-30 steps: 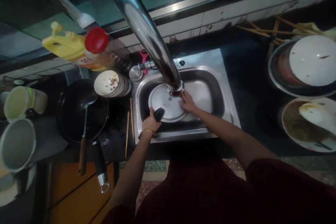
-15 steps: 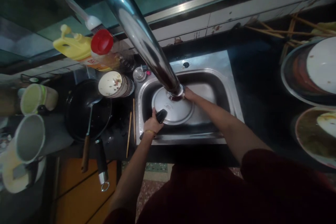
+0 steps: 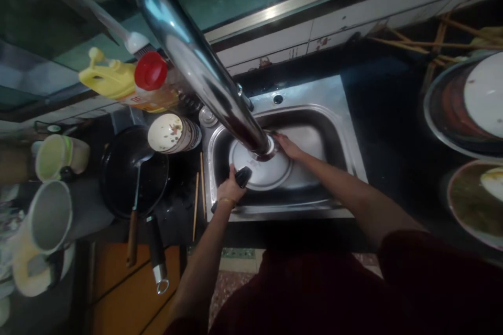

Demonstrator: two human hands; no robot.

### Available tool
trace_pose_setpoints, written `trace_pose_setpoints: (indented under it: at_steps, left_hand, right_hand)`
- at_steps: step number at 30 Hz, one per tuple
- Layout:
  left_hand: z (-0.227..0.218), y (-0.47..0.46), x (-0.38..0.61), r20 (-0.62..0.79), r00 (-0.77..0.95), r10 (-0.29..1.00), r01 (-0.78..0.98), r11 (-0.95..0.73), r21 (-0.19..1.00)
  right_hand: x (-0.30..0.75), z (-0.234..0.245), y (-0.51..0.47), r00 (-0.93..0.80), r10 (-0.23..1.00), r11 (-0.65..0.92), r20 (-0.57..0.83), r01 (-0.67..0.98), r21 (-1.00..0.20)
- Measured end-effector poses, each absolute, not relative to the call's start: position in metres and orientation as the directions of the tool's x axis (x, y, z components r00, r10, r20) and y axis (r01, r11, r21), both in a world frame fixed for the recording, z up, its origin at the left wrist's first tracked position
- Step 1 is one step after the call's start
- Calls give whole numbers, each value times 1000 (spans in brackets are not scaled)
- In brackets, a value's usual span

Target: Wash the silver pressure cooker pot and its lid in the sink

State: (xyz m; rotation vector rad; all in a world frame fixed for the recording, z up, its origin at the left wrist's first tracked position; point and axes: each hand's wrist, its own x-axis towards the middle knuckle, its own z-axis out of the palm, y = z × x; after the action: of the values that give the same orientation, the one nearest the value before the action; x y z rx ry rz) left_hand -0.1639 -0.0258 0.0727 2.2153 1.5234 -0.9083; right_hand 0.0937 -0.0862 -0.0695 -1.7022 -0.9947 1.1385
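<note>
In the sink lies a round metal pan (image 3: pixel 267 175), its pale flat face up with a faint mark near the middle. My left hand (image 3: pixel 231 188) is closed around the pan's black handle (image 3: pixel 243 176) at the near left. At the far right edge of the pan is my right hand (image 3: pixel 286 145), its fingers bent over the rim and partly hidden by the tap. The tap (image 3: pixel 220 86) arches over the pan, its spout end hiding part of the pan's face.
Left of the sink (image 3: pixel 346 162) lie chopsticks (image 3: pixel 195 207), stacked bowls (image 3: pixel 173 133) and a black wok (image 3: pixel 135 183) with a ladle (image 3: pixel 135 193). Behind stand a yellow jug (image 3: pixel 108 76) and a red-capped bottle (image 3: pixel 150 70). Basins with dishes (image 3: pixel 440 104) are at the right.
My right hand has slid slightly along the pan's far rim, and its fingers show more beside the tap. The left hand keeps its grip on the handle. The view has shifted slightly.
</note>
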Motion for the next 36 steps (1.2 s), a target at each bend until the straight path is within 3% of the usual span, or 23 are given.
trace_pose_setpoints:
  at_steps: [4, 9, 16, 22, 28, 34, 36]
  left_hand:
    - [73, -27, -163, -631, 249, 735, 914, -394, -98]
    - [74, -26, -162, -639, 236, 732, 916, -387, -104]
    - [77, -26, -160, -642, 220, 735, 919, -376, -116]
    - [76, -25, -161, -650, 224, 726, 914, -389, -119]
    - [76, -25, -160, -636, 224, 738, 917, -382, -120]
    - [76, -25, -161, -636, 227, 738, 917, -382, -116]
    - [76, -24, -160, -633, 228, 740, 916, -383, -117]
  right_hand:
    - [81, -70, -133, 261, 874, -454, -409, 143, -879]
    - [98, -70, -63, 258, 889, -435, -379, 214, -874]
    - [83, -71, -129, 302, 845, -499, -440, 152, -853]
    - [99, -69, -60, 292, 870, -461, -397, 201, -864]
    - [71, -81, -118, 422, 786, -516, -451, 47, -855]
    - [95, -78, -64, 375, 851, -423, -369, 71, -903]
    - [87, -76, -66, 435, 805, -461, -402, 34, -887]
